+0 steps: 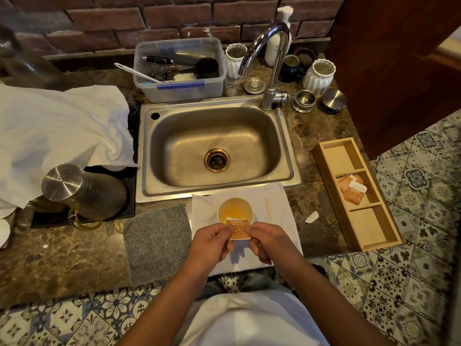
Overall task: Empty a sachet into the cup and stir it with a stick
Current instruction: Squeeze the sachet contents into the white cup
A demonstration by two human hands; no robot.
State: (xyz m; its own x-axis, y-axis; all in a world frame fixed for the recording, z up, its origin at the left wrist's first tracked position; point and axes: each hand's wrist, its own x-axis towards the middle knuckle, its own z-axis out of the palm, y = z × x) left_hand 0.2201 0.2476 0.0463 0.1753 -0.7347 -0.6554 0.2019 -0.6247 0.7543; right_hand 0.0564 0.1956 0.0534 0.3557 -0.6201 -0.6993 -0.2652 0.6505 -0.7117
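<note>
Orange sachet, white-dotted, its top edge torn open, tilted over the near rim of the cup. Cup: white, upright, holding amber liquid, on a white cloth. Stick: pale wood, lying flat just right of the cup.

I see warm, dim indoor light. Glare streaks the curved chrome tap and the steel sink basin. Hands cast soft shadows on the white cloth. Edges bow heavily; the top-left corner looks blurred, perhaps glass.
</note>
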